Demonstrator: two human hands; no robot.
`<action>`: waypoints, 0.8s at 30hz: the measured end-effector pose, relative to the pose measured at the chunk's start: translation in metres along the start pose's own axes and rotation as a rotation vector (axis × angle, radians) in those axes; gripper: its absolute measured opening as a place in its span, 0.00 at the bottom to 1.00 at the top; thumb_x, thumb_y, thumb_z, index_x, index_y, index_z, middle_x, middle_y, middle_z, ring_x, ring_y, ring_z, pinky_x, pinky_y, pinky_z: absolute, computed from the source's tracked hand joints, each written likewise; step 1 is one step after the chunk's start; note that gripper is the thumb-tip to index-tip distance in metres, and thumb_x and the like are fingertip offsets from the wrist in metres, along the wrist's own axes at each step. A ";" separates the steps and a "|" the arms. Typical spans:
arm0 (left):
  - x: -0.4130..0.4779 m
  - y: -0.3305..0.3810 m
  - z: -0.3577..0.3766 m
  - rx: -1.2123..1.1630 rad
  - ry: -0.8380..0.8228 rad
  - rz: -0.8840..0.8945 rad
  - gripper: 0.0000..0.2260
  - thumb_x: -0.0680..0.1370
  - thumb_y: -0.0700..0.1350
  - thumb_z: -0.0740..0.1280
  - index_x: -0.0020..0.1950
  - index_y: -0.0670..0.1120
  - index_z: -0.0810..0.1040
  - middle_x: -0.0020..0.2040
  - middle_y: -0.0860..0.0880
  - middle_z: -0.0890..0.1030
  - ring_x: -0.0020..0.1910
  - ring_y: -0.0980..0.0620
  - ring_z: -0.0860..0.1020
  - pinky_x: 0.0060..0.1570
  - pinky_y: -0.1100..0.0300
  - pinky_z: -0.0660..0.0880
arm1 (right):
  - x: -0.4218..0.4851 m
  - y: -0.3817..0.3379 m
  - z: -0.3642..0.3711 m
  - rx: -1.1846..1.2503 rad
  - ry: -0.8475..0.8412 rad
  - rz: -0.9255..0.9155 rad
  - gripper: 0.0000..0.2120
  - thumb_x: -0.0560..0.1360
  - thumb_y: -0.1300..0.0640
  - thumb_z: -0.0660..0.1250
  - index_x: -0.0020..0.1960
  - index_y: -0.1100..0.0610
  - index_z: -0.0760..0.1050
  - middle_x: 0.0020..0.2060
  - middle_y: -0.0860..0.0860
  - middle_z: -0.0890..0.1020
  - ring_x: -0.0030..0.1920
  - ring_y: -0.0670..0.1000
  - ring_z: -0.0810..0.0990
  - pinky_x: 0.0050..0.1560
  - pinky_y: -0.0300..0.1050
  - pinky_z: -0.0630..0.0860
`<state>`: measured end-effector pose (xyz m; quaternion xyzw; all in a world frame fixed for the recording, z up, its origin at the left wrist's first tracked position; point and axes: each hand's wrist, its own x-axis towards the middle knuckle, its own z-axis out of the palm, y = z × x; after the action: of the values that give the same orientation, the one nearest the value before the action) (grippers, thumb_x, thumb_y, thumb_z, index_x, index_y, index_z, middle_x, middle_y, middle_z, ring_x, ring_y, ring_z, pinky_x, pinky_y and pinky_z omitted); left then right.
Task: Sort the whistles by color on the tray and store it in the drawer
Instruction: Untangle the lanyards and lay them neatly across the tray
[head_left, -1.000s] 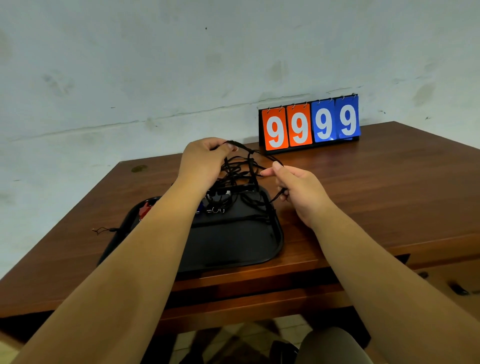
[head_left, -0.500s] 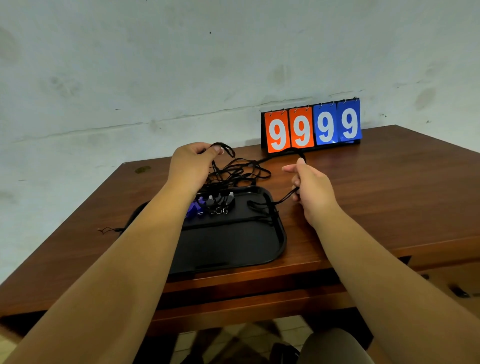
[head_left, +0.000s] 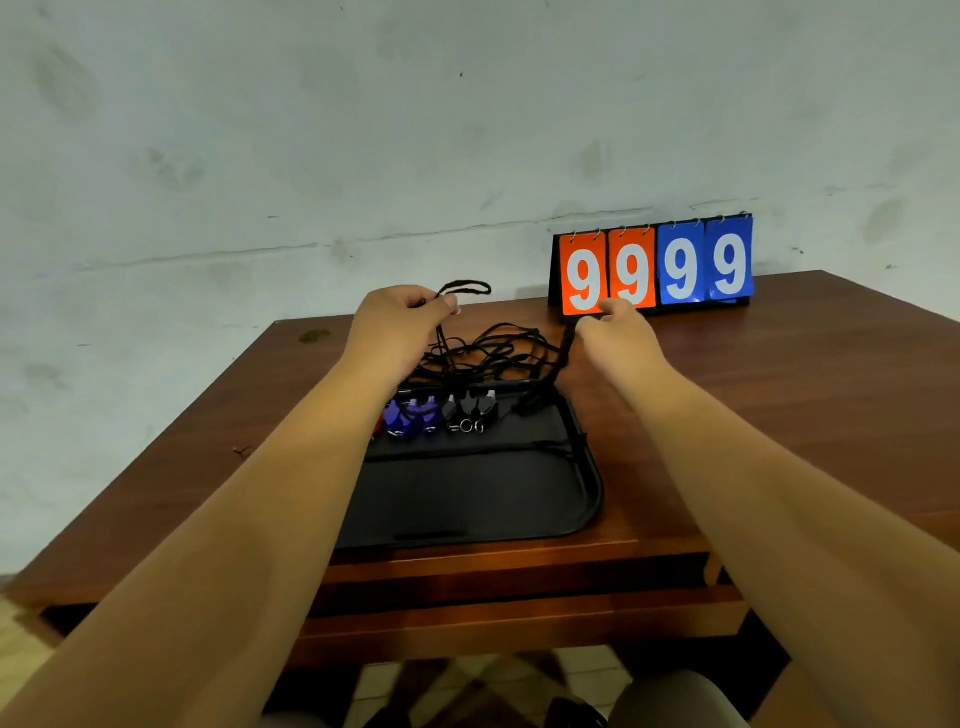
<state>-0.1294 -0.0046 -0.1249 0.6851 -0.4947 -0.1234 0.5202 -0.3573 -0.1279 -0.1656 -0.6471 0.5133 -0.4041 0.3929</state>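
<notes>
A black tray (head_left: 589, 483) lies on the wooden table (head_left: 779, 395). Along its far side sit blue whistles (head_left: 410, 415) and, to their right, black whistles (head_left: 467, 410); a red one shows only as a sliver behind my left forearm. Their black cords (head_left: 498, 348) tangle in a heap behind the tray. My left hand (head_left: 400, 327) pinches a cord loop raised above the heap. Farther right, my right hand (head_left: 618, 332) pinches another cord, pulled taut up from the tray's far right corner.
A flip scoreboard (head_left: 654, 267) reading 9999, orange and blue cards, stands at the table's back right against the wall. A drawer (head_left: 519, 618) is pulled slightly out under the table's front edge. My knee shows below.
Both hands moved away from me and apart, stretching the cords; the right hand went toward the scoreboard. The head view tilted, so the tray sits lower in frame.
</notes>
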 end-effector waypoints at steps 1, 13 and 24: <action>-0.002 0.001 0.001 0.002 -0.009 0.002 0.09 0.84 0.54 0.72 0.52 0.51 0.90 0.49 0.57 0.85 0.44 0.61 0.79 0.43 0.64 0.71 | -0.006 -0.003 0.003 -0.017 -0.008 -0.034 0.28 0.84 0.54 0.65 0.83 0.52 0.66 0.77 0.53 0.73 0.59 0.49 0.77 0.41 0.36 0.71; -0.033 0.033 -0.008 0.217 -0.125 0.068 0.09 0.82 0.56 0.73 0.49 0.52 0.88 0.37 0.56 0.83 0.33 0.60 0.79 0.34 0.64 0.70 | -0.065 -0.051 0.019 0.071 -0.126 -0.391 0.11 0.85 0.48 0.69 0.65 0.46 0.84 0.47 0.42 0.89 0.52 0.41 0.86 0.63 0.50 0.82; -0.050 0.026 -0.063 -0.428 -0.266 -0.177 0.15 0.83 0.37 0.61 0.63 0.41 0.85 0.41 0.49 0.71 0.31 0.56 0.65 0.33 0.58 0.67 | -0.084 -0.061 -0.003 0.243 -0.075 -0.317 0.10 0.83 0.57 0.71 0.62 0.49 0.87 0.46 0.49 0.90 0.49 0.49 0.89 0.54 0.48 0.87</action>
<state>-0.1249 0.0735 -0.0932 0.5778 -0.4595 -0.3590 0.5711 -0.3514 -0.0355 -0.1181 -0.6824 0.3375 -0.4956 0.4181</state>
